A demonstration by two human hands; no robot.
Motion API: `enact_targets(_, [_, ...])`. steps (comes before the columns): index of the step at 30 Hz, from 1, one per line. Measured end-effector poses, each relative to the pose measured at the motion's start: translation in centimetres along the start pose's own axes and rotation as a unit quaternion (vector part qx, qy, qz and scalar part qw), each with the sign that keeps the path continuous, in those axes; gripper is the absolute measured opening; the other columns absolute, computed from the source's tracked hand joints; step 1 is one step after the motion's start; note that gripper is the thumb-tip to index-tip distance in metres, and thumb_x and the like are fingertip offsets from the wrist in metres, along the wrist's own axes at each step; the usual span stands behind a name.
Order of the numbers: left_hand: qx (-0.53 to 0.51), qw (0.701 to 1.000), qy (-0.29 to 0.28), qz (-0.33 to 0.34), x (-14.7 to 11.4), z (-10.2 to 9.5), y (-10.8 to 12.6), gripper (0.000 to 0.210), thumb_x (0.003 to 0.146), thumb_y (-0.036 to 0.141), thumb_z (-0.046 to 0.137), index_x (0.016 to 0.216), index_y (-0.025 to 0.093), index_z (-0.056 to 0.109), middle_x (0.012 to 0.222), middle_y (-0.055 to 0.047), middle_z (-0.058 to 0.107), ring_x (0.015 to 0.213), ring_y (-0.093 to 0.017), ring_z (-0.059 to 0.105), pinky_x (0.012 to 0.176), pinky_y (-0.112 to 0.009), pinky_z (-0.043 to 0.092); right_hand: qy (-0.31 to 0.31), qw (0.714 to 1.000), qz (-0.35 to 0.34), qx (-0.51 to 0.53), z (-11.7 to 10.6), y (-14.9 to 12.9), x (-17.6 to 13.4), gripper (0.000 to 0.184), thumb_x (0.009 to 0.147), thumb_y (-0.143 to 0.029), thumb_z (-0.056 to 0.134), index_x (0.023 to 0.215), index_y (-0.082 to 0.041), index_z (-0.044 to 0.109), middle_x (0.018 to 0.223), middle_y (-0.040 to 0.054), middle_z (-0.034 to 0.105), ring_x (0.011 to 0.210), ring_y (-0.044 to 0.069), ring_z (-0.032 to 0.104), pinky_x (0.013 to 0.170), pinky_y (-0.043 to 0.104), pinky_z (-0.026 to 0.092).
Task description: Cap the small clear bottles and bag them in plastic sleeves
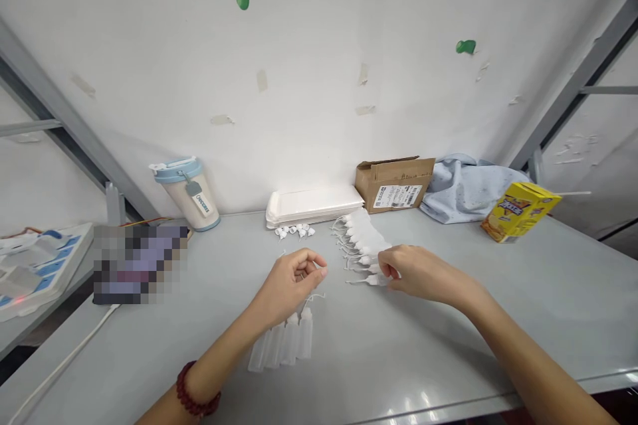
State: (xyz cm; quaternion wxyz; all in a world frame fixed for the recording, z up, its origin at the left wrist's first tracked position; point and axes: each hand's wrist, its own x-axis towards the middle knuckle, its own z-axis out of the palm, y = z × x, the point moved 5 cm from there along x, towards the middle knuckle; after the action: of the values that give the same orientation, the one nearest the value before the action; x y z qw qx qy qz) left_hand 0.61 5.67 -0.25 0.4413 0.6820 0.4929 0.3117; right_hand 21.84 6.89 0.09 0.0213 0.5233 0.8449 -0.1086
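1. A cardboard box (pixel 399 187) is placed at the back of the counter (pixel 379 358).
2. In front of the box, a row of small squeeze bottles (pixel 366 234) is laid out; its near end is partly covered by the right hand (pixel 417 272), whose fingers are curled; whether a bottle is gripped cannot be told.
3. Farther forward and left of the box, four translucent bottles (pixel 290 343) are laid beneath the left hand (pixel 290 284), its fingers loosely bent, thumb near forefinger; any hold cannot be told.
4. White caps (pixel 302 231) are scattered left of the box.

Head view, forward and down at both hands (pixel 293 284) (pixel 423 272) (near).
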Motion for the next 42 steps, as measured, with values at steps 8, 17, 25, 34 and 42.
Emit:
enact_targets(8, [0.221,0.962,0.157,-0.019,1.8,-6.4,-1.9,0.019,0.074,0.033,0.046,0.076,0.019,0.059,0.065,0.001,0.06,0.062,-0.016,0.055,0.058,-0.025,0.04,-0.005,1.0,-0.002,-0.001,0.0,-0.2,-0.2,0.01,0.068,-0.012,0.057,0.072,-0.02,0.051,0.075,0.0001,0.061,0.067,0.014,0.054,0.053,0.022,0.028])
enact_targets(17, [0.396,0.91,0.116,-0.03,4.2,-7.7,-3.1,0.023,0.078,0.023,0.041,0.087,0.019,0.062,0.085,-0.005,0.066,0.081,-0.021,0.06,0.068,-0.029,0.042,0.114,0.991,-0.069,0.027,-0.7,-3.7,-0.4,0.014,0.084,-0.029,0.053,0.076,-0.018,0.052,0.075,0.0033,0.06,0.062,0.014,0.051,0.055,0.025,0.032])
enact_targets(25, [0.533,0.838,0.116,0.001,5.1,-7.1,-3.3,0.031,0.087,0.027,0.036,0.1,0.019,0.062,0.101,-0.011,0.061,0.095,-0.026,0.056,0.071,-0.031,0.044,0.061,0.957,-0.279,0.049,2.8,-10.3,-1.5,0.031,0.088,-0.036,0.045,0.113,-0.018,0.048,0.089,0.0058,0.062,0.073,0.017,0.057,0.059,0.026,0.034])
enact_targets(34, [0.497,0.862,0.1,-0.002,5.7,-6.2,-3.8,0.027,0.085,0.031,0.04,0.096,0.018,0.061,0.1,-0.011,0.061,0.093,-0.024,0.057,0.071,-0.029,0.042,0.072,0.938,-0.337,0.031,4.9,-12.1,-1.4,0.06,0.079,-0.061,0.046,0.123,-0.019,0.042,0.081,0.0043,0.059,0.063,0.017,0.054,0.053,0.026,0.031])
enact_targets(42, [0.351,0.928,0.126,0.019,4.0,-6.5,-2.3,0.021,0.078,0.032,0.045,0.085,0.018,0.059,0.089,-0.006,0.064,0.083,-0.022,0.059,0.071,-0.03,0.042,0.078,0.94,-0.332,0.025,4.9,-11.8,-1.3,0.048,0.084,-0.057,0.042,0.11,-0.018,0.051,0.075,0.0033,0.059,0.06,0.014,0.052,0.051,0.026,0.029])
